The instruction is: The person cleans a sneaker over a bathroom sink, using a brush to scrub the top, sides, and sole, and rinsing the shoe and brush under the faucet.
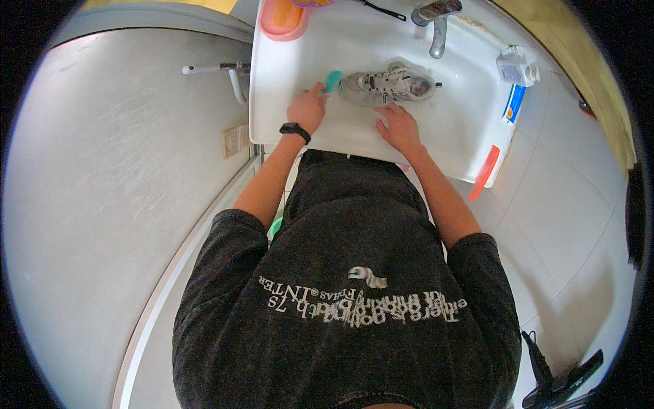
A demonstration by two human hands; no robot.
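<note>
A whitish-grey lace-up sneaker lies lengthwise in the white washbasin, its toe towards the left and its heel by a black pull tab at the right. My left hand, with a black band on the wrist, grips a teal brush or scrubber close to the sneaker's toe; its exact kind is blurred. Beside the sneaker's near side is my right hand, fingers apart and fingertips close to the sole. Whether those fingertips touch the shoe cannot be told.
A metal faucet rises at the basin's back. A pink soap dish sits back left, near a black handle. Along the right rim are a translucent bottle, a blue-and-white tube or packet and a red comb. A metal bar juts out left.
</note>
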